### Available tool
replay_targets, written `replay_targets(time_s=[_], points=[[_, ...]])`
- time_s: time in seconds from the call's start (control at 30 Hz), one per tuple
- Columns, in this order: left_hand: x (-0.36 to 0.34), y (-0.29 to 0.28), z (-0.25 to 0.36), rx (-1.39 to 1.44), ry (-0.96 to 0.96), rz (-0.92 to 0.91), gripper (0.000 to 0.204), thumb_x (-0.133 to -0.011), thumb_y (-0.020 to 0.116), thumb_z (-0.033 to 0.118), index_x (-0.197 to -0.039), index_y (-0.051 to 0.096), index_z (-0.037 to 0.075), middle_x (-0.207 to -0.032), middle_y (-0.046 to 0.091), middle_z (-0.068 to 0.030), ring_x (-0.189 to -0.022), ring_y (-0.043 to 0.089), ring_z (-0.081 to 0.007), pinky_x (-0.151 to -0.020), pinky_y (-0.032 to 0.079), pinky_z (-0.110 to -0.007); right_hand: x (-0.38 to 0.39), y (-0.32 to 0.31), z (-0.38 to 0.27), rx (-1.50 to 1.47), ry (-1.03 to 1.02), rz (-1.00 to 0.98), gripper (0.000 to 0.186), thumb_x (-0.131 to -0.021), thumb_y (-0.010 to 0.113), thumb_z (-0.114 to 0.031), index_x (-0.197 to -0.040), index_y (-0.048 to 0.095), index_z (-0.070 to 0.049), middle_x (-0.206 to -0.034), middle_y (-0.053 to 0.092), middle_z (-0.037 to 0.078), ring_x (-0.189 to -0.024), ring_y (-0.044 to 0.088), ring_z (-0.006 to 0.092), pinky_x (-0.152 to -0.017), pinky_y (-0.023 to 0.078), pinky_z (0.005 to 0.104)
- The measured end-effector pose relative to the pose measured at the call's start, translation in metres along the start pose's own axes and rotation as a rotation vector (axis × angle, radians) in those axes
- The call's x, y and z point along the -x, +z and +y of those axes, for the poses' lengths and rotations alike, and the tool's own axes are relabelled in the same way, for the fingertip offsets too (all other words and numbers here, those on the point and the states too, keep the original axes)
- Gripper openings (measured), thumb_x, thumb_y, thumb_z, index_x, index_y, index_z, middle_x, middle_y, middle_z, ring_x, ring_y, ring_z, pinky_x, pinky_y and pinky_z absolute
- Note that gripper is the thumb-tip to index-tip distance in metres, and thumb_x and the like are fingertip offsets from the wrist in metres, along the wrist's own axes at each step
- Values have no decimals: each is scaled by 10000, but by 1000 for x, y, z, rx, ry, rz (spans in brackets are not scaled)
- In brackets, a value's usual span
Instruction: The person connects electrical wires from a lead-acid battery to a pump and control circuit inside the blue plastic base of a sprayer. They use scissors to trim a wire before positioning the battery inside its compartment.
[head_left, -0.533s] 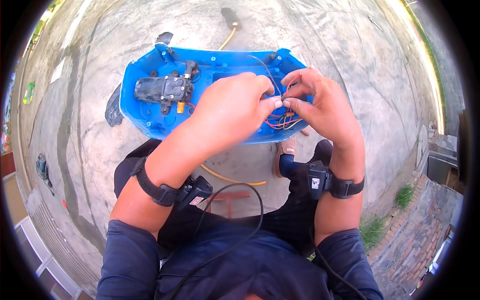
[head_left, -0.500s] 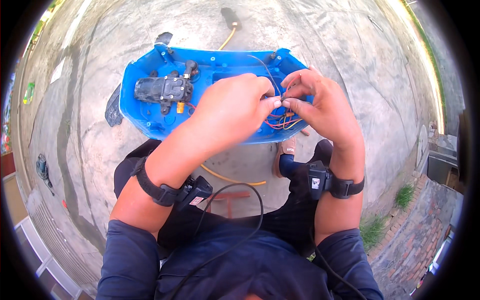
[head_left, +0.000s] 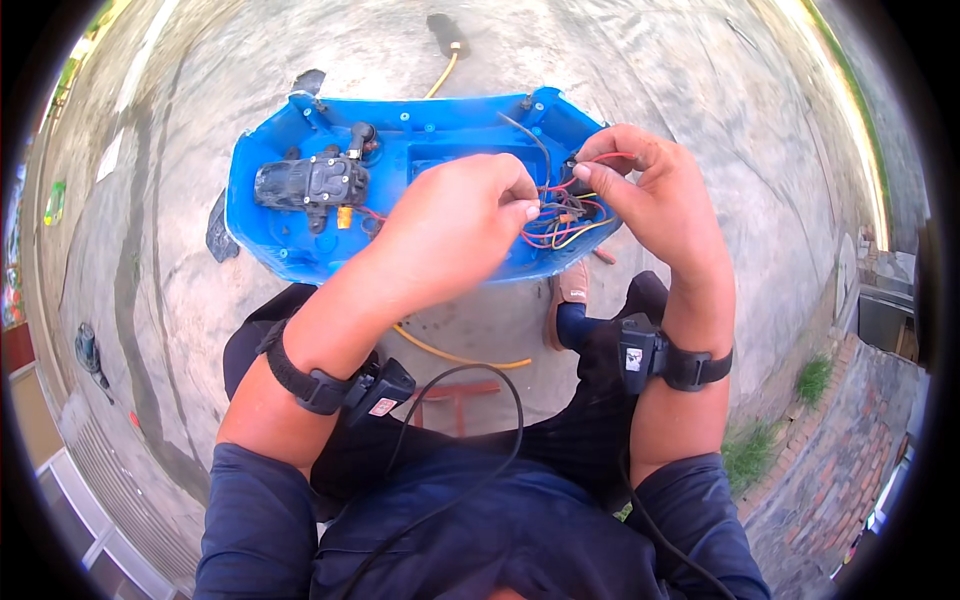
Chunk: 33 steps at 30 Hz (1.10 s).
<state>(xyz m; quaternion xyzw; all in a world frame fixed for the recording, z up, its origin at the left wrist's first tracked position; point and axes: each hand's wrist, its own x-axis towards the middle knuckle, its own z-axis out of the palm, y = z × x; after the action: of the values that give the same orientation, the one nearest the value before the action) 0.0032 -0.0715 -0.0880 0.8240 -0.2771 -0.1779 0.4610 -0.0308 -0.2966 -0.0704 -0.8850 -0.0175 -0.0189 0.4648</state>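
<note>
A blue plastic housing lies hollow side up in front of my knees. A dark pump with an orange fitting is mounted in its left part. In the right part sits a tangle of red, yellow and dark wires. My left hand pinches at the near edge of this tangle; its fingertips partly hide what they grip. Above the housing's right end, my right hand is closed on a red wire, held between thumb and fingers. A loose dark wire sticks up between the hands.
A yellow hose runs out behind the housing, and another piece lies between my feet. Nearby is a reddish metal frame. A power tool rests on the concrete at far left. A black cable loops over my lap.
My hands have moved apart; the right went right and slightly up with the red wire. The left stays low by the tangle. The housing sits slightly further left in view.
</note>
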Motion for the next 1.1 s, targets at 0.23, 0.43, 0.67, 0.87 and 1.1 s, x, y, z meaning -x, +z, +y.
replay_targets(time_s=[0.23,0.43,0.67,0.87,1.1], points=[[0,-1,2,-32,-26,-66,160,-928,679,128,-1016,699,-6,-963,713,-172,-893,699,-310,-784,546,-383,-1,4,-3,-210,169,-7,98,-920,716,-62,-993,716,4,-848,726,41,-748,666,90,-652,529,253],[5,3,-1,-63,64,-18,130,-914,685,84,-1017,700,7,-991,710,-169,-910,703,-320,-800,552,-388,-2,4,-4,-378,172,-23,112,-951,710,-62,-1041,712,5,-899,730,51,-818,684,105,-733,558,265],[5,2,1,-12,-7,-77,140,-908,693,68,-1037,709,17,-1004,703,-155,-929,706,-300,-829,554,-379,-1,7,-10,-517,93,-52,118,-955,714,-81,-1034,726,5,-891,725,42,-776,680,89,-678,565,241],[3,1,2,-121,80,-31,153,-884,713,64,-1032,728,29,-992,676,-139,-941,693,-298,-824,551,-378,1,9,-7,-610,34,-98,147,-960,717,-84,-1065,722,18,-885,728,54,-770,697,109,-658,607,268],[1,9,-8,-169,304,160,161,-876,729,77,-1032,739,39,-1004,694,-124,-939,693,-307,-826,555,-395,0,9,-9,-657,88,-98,166,-969,710,-101,-1080,720,22,-885,727,48,-783,690,103,-674,596,262]])
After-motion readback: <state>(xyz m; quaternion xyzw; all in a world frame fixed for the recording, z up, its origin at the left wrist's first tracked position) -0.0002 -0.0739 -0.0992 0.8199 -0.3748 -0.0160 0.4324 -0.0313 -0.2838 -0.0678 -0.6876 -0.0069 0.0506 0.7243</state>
